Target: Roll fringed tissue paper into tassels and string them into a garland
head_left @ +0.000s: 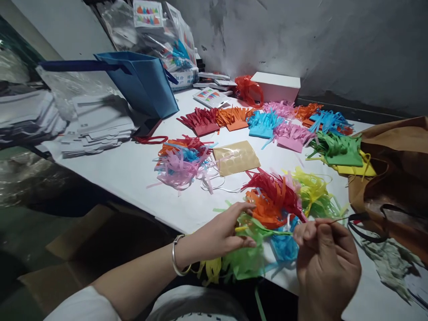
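Note:
My left hand [222, 234], with a bangle on the wrist, is over a light green paper tassel [245, 256]. Its thumb and fingers are apart, and green strips pass between them. At the right, my right hand [327, 249] is closed in a pinch on a thin string [339, 220] that runs out beyond its fingers. Between the two hands lie an orange tassel [267, 209], a red tassel [276, 187] and a blue tassel [284, 245]. Yellow strips [212, 269] hang at the table's front edge, below my left wrist.
A tan card [236, 158] lies mid-table beside a mixed tassel bunch [182, 165]. Behind are fringed paper bundles, one green [344, 149]. Paper stacks [100, 125] and a blue bag [140, 82] stand left. A brown paper bag [394, 165] and crumpled cloth [389, 263] are right.

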{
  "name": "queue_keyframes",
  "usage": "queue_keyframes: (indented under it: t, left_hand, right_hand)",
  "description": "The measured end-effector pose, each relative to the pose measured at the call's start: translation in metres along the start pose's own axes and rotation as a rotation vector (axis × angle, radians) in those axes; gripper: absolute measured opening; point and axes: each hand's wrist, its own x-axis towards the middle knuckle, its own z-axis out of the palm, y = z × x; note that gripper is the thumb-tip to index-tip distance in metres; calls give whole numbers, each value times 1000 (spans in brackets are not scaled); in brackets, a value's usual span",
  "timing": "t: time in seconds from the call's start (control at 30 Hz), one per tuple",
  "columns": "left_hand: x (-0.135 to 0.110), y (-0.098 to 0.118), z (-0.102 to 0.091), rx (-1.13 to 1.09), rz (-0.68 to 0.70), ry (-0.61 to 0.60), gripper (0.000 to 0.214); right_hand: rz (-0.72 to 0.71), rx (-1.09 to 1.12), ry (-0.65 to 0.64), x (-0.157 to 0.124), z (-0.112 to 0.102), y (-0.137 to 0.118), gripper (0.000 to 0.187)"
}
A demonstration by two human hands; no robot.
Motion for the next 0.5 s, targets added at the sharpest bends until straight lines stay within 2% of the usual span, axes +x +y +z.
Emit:
queue_keyframes:
  t: [0.03,0.13,0.2,0.3,0.4,0.5]
  left_hand:
    - [1,1,-2,-109,-39,0,54]
    - [2,3,-3,-538,-119,-69,32]
    - [3,1,1,-829,-141,-88,25]
    - [5,-3,9,-1072,-151,-11,29]
    - [5,-7,16,-1130,-165,81,33]
    - [2,-9,17,-1124,-151,83,35]
  right_hand:
    - [-4,-67,-77,-2,-1,-2,4]
    - [-41,-453,-478,-13,-1,-6,13]
    - [-138,-602,-637,-19,3,-5,17]
    - [-254,-674,-631,-22,10,-2,17]
    - [-291,-710,-579,-22,15,-2,14]
    - [-306,-703,-571,-21,17,-3,15]
